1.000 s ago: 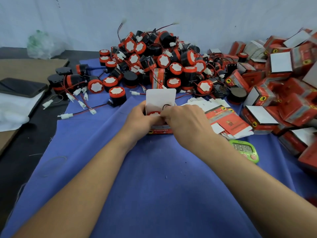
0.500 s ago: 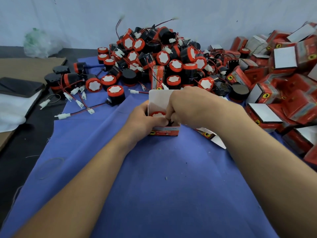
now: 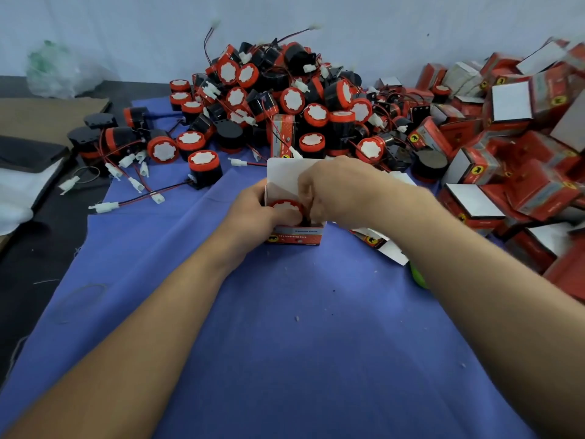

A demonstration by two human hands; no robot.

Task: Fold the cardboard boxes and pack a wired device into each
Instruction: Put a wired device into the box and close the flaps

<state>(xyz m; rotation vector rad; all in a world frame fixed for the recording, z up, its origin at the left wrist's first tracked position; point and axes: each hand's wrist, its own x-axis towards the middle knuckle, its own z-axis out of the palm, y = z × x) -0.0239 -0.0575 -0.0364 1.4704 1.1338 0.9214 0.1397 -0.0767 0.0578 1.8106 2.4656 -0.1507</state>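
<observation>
A small red and white cardboard box (image 3: 294, 234) stands upright on the blue cloth (image 3: 285, 327), its white top flap (image 3: 283, 174) raised at the far side. Inside sits one wired device (image 3: 285, 206), its red-rimmed white face turned up toward the opening, so its axis runs vertically. The left hand (image 3: 256, 210) grips the box at its left wall, thumb resting on the device's rim. The right hand (image 3: 342, 188) is curled over the right side of the opening, its fingers (image 3: 308, 198) bent down into the box; what they pinch is blurred and hidden.

Beyond the box a heap of loose devices (image 3: 285, 99) with red and black leads and white plugs spreads over the surface. To the right lies a jumble of packed boxes (image 3: 506, 153). Flat box blanks (image 3: 380, 243) lie just beside the right wrist. A pale wall (image 3: 380, 26) backs the surface; brown cardboard sheet (image 3: 38, 118) and a crumpled plastic bag (image 3: 53, 69) lie at the far left.
</observation>
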